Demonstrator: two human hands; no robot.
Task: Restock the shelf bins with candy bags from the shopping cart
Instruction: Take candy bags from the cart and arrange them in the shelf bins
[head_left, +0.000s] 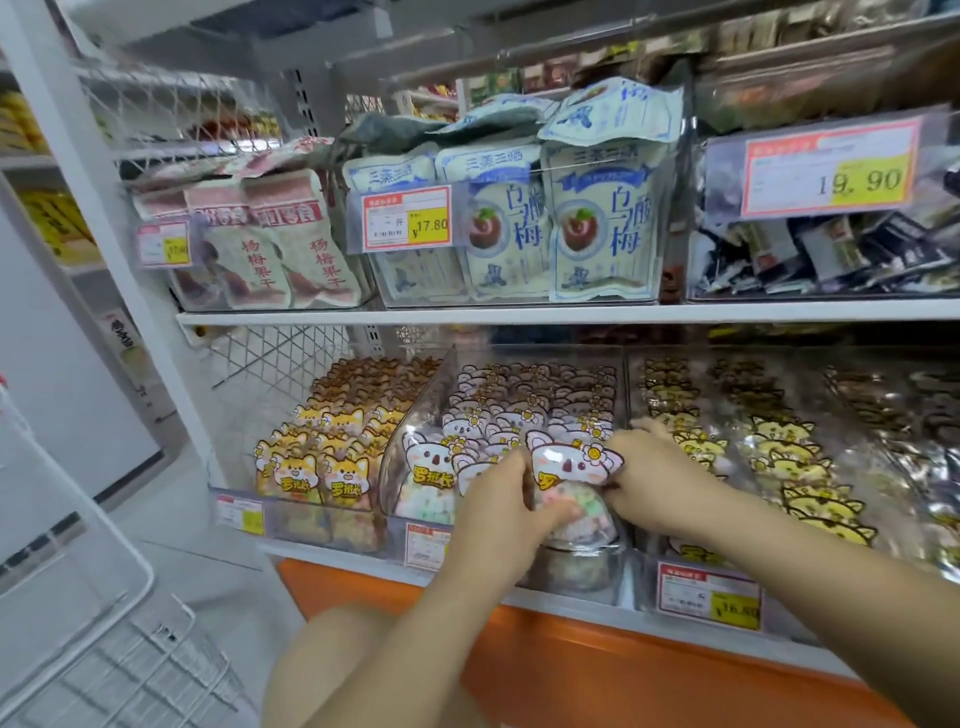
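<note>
A koala candy bag (566, 465) is held upright by both hands at the front of the middle bin (434, 389) on the lower shelf, a little right of the frame centre. It is gripped on its left edge by the left hand (501, 506), the fingers (556, 512) curled round it. The right edge is gripped by the right hand (657, 475); how its fingers lie behind the bag cannot be told.

More koala bags are stood in rows behind it. 2 further clear bins are seen beside it: fox bags (322, 462) to the left, yellow cat bags (789, 467) to the right. A white wire shopping cart (93, 623) is seen at the lower left – its contents are blurred. Pale blue bags (592, 228) are stacked on the upper shelf.
</note>
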